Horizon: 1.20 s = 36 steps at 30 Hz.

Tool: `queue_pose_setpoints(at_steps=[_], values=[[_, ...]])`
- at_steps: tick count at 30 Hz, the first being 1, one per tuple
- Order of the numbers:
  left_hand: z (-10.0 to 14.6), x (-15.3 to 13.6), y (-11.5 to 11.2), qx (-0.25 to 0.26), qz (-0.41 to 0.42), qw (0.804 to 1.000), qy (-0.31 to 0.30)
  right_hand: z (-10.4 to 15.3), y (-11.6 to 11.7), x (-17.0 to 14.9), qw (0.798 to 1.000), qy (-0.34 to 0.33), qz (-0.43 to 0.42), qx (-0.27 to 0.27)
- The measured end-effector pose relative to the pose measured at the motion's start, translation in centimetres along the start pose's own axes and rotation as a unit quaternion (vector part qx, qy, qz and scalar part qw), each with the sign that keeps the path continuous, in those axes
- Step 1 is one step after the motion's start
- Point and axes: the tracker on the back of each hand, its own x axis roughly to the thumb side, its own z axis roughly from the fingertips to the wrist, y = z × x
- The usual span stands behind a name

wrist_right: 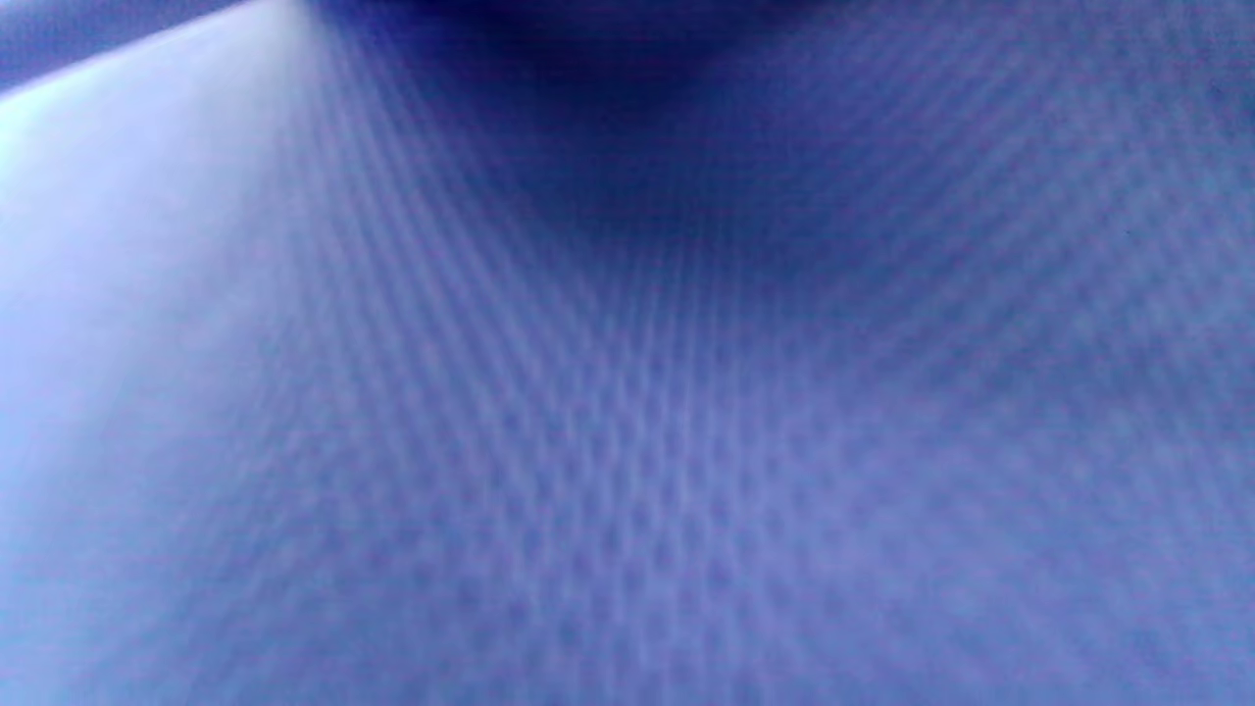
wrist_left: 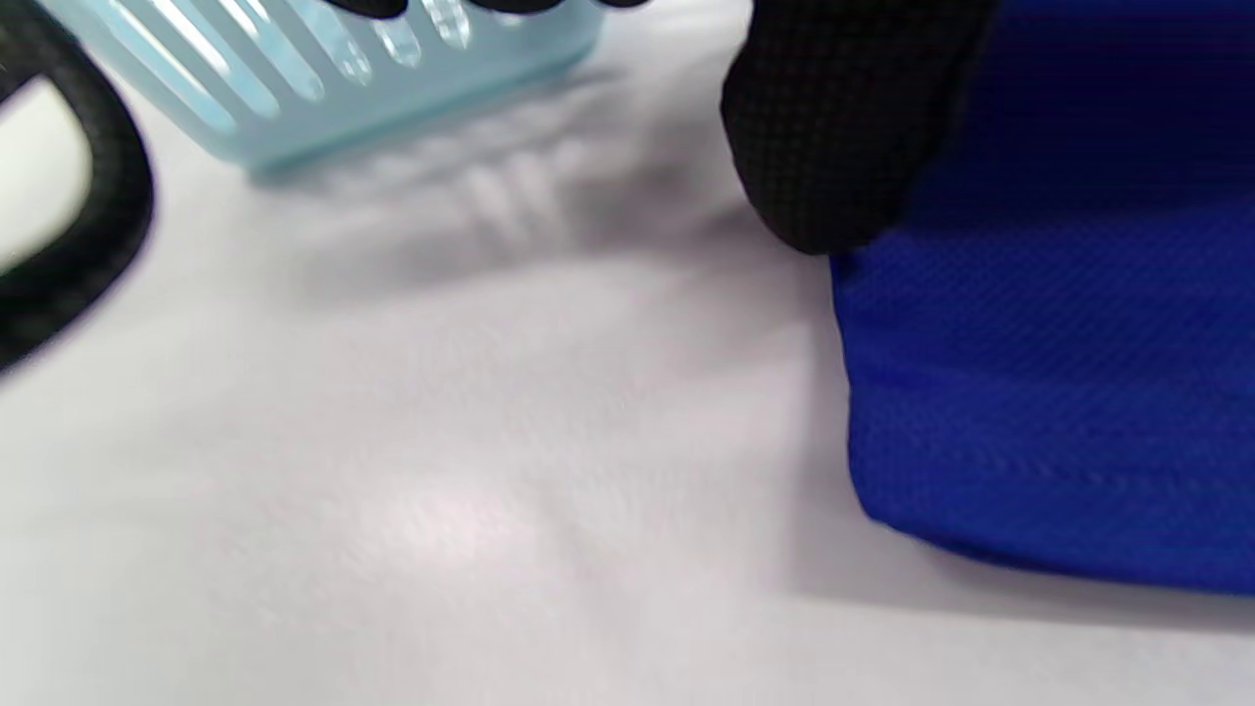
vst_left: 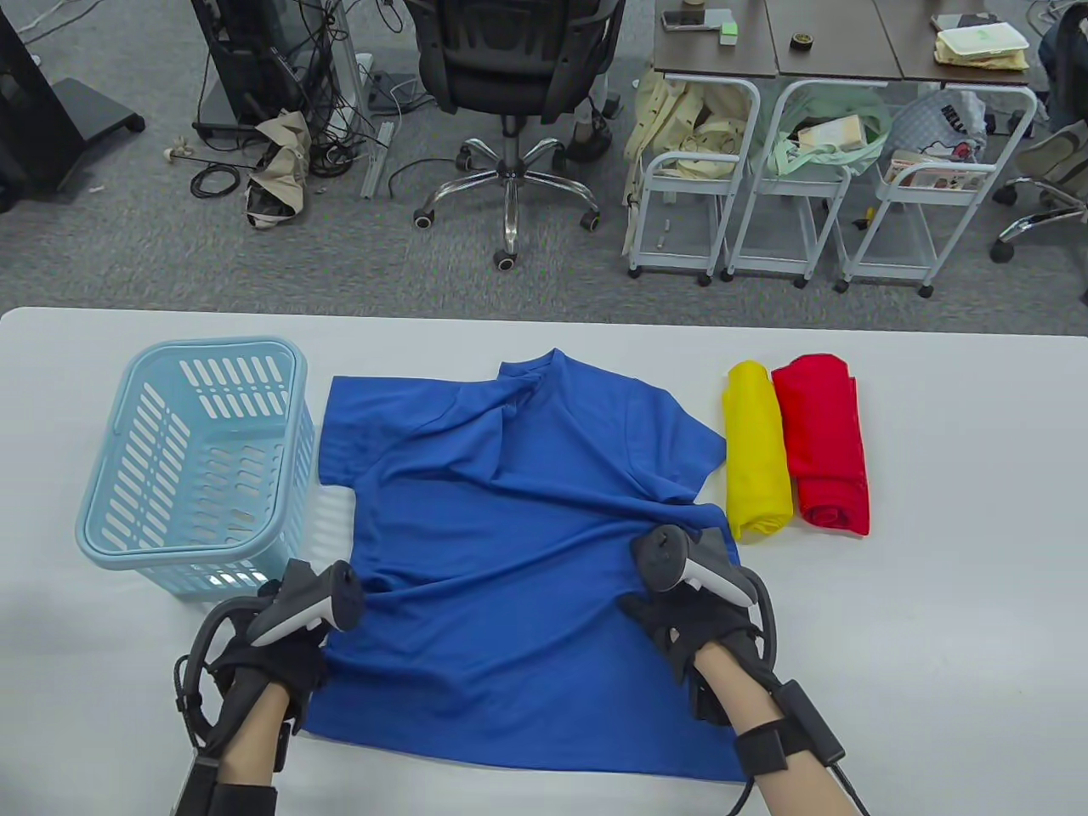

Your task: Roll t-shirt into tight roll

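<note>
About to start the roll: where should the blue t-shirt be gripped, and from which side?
Probably the hem of the blue t-shirt, from the near table edge. The shirt lies spread with collar far and hem nearest, a straight edge. The left hand and right hand already sit at its two sides.

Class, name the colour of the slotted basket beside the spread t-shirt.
Light blue; the basket shows best in the table view.
</note>
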Motion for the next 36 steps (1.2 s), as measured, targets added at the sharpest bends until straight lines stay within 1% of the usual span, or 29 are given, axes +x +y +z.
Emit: queue_pose_setpoints(at_steps=[1, 3, 4, 5, 6, 7, 8, 9, 11, 12, 13, 14, 17, 20, 21, 23, 26, 27, 28, 29, 30, 31, 32, 34, 36], values=[[0.4, 0.5, 0.3, 0.011, 0.005, 1.0, -0.021, 0.2, 0.0, 0.2, 1.0, 0.0, 0.006, -0.001], [1.1, 2.3, 1.1, 0.038, 0.07, 0.992, -0.1, 0.9, -0.4, 0.8, 1.0, -0.009, 0.011, -0.01], [1.1, 3.0, 1.3, 0.042, 0.096, 0.987, -0.122, 1.2, -0.5, 1.1, 1.0, -0.014, 0.011, -0.013], [0.9, 3.8, 1.5, 0.047, 0.122, 0.98, -0.151, 1.6, -0.7, 1.4, 1.0, -0.023, 0.012, -0.014], [0.7, 4.4, 1.6, 0.05, 0.132, 0.976, -0.165, 1.9, -0.6, 1.6, 0.999, -0.03, 0.015, -0.011], [0.0, 5.1, 1.5, 0.052, 0.128, 0.975, -0.173, 2.1, -0.3, 1.9, 0.999, -0.04, 0.023, 0.005], [-0.6, 5.5, 1.2, 0.045, 0.118, 0.978, -0.165, 2.2, 0.1, 2.0, 0.998, -0.045, 0.031, 0.021], [-1.3, 5.8, 0.6, 0.024, 0.097, 0.985, -0.139, 2.2, 0.7, 2.0, 0.997, -0.041, 0.053, 0.036], [-1.6, 6.1, -0.3, 0.001, 0.059, 0.99, -0.13, 2.1, 1.1, 1.8, 0.994, -0.035, 0.091, 0.051], [-1.4, 6.1, -0.4, 0.002, 0.043, 0.991, -0.128, 2.2, 1.0, 1.6, 0.995, -0.04, 0.075, 0.046], [-0.9, 5.8, -0.2, 0.001, 0.031, 0.992, -0.121, 2.3, 0.9, 1.6, 0.996, -0.041, 0.064, 0.053], [-0.6, 5.6, 0.1, -0.003, 0.03, 0.993, -0.118, 2.5, 0.7, 1.6, 0.995, -0.039, 0.073, 0.058], [0.4, 4.9, 1.2, 0.044, 0.056, 0.993, -0.096, 3.5, -0.2, 1.9, 0.992, -0.029, 0.115, 0.039], [0.2, 5.0, 1.8, 0.068, 0.067, 0.991, -0.094, 4.6, -1.7, 2.1, 0.994, -0.023, 0.107, -0.021], [0.0, 5.4, 1.9, 0.071, 0.064, 0.99, -0.099, 4.6, -1.7, 1.9, 0.995, -0.021, 0.1, -0.023], [-1.0, 6.2, 1.8, 0.054, 0.062, 0.99, -0.117, 4.1, -1.2, 1.5, 0.996, -0.024, 0.088, -0.016], [-3.3, 7.3, 1.5, 0.006, 0.06, 0.992, -0.114, 3.0, 0.3, 0.7, 0.996, -0.011, 0.073, 0.043], [-3.5, 7.4, 1.8, -0.002, 0.053, 0.993, -0.104, 3.3, -0.1, 0.8, 0.996, -0.01, 0.089, 0.028], [-3.5, 7.5, 2.5, 0.011, 0.038, 0.995, -0.096, 3.7, -0.8, 1.1, 0.995, -0.01, 0.099, 0.004], [-3.4, 7.6, 3.6, 0.038, 0.032, 0.995, -0.088, 4.1, -1.5, 1.3, 0.995, -0.018, 0.094, -0.012], [-3.4, 7.6, 4.5, 0.049, 0.03, 0.995, -0.082, 4.3, -1.8, 1.4, 0.996, -0.022, 0.083, -0.029], [-3.6, 7.7, 5.7, 0.047, 0.031, 0.996, -0.075, 4.3, -1.8, 1.3, 0.997, -0.016, 0.069, -0.04], [-3.7, 7.7, 6.3, 0.046, 0.034, 0.996, -0.069, 4.2, -1.6, 1.2, 0.997, -0.013, 0.068, -0.037], [-5.0, 7.9, 8.5, 0.063, 0.047, 0.995, -0.054, 3.4, -0.8, 0.7, 0.996, -0.004, 0.085, -0.024], [-6.7, 8.1, 9.9, 0.064, 0.07, 0.995, -0.043, 2.7, 0.2, 0.2, 0.997, 0.005, 0.082, 0.016]])
